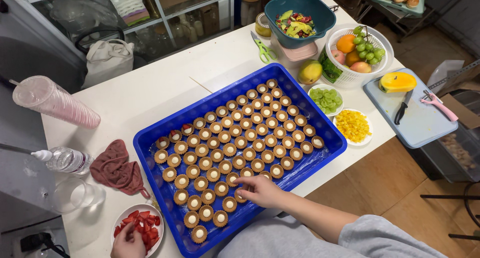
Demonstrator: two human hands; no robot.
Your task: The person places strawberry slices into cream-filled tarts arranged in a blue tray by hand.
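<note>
Fingertips of your left hand [128,243] dip into the white bowl of cut strawberries [142,227] at the near left corner of the white table [150,88]; whether they pinch a piece cannot be told, since the hand is cropped by the frame edge. Far left: a stack of pink cups [55,105] lies on its side, a clear plastic bottle [67,160] lies below it, and a crumpled dark-red cloth [117,168] sits beside the bottle.

Centre: a blue tray [160,138] holds rows of small tart shells with pale filling; a few at the tray's left end carry a red strawberry piece. Your right hand [260,190] reaches across from the right, fingers loosely spread, index and middle tips touching a tart shell [240,194] in a near row, close to the near rim. Grey sleeve covers the upper forearm.

Behind the tray: green scissors [264,50], a teal bowl of fruit peelings [300,18], a whole mango [310,71].

Right: a white basket of mixed fruit [359,55], a small dish of green grape pieces [326,100], a dish of yellow diced fruit [353,126]. Beyond the table edge, a light-blue cutting board [420,123] carries a cut mango half [397,82], a black-handled knife [402,108] and a pink peeler [439,107].

Room: wire shelving and a white bag behind the table; wood-tone floor at right.
</note>
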